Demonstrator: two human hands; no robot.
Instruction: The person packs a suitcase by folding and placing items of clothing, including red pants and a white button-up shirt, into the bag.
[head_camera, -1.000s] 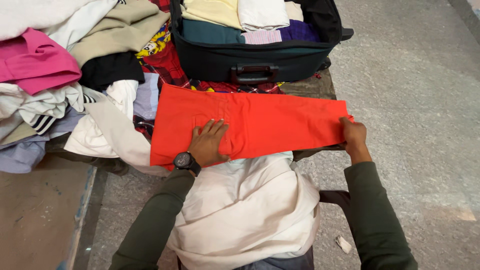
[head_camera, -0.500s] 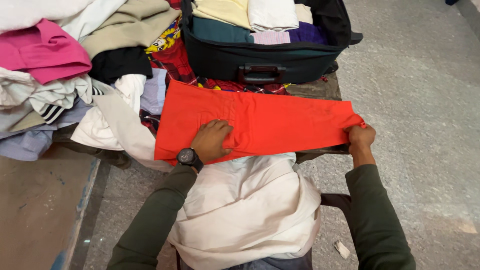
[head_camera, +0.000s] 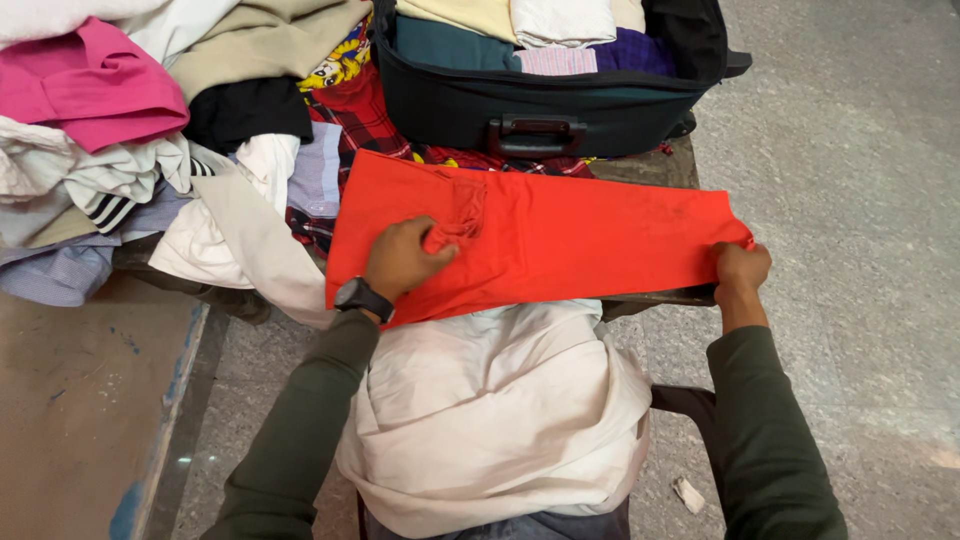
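Note:
A pair of bright orange-red trousers (head_camera: 580, 240) lies folded lengthwise across the bench in front of me. My left hand (head_camera: 402, 258), with a black watch on the wrist, pinches a bunch of the fabric near the waist end. My right hand (head_camera: 741, 268) grips the leg hems at the right end, over the bench's edge. Behind the trousers stands an open dark suitcase (head_camera: 560, 105) holding several folded clothes.
A heap of mixed clothes (head_camera: 150, 130) in pink, white, beige and black fills the left of the bench. A cream garment (head_camera: 500, 400) lies across my lap. A red patterned cloth (head_camera: 350, 110) lies under the suitcase. Grey stone floor (head_camera: 850, 200) extends to the right.
My left hand went from lying flat on the trousers to gripping a bunch of fabric. My right hand closed on the hems. The view shifted slightly to the left.

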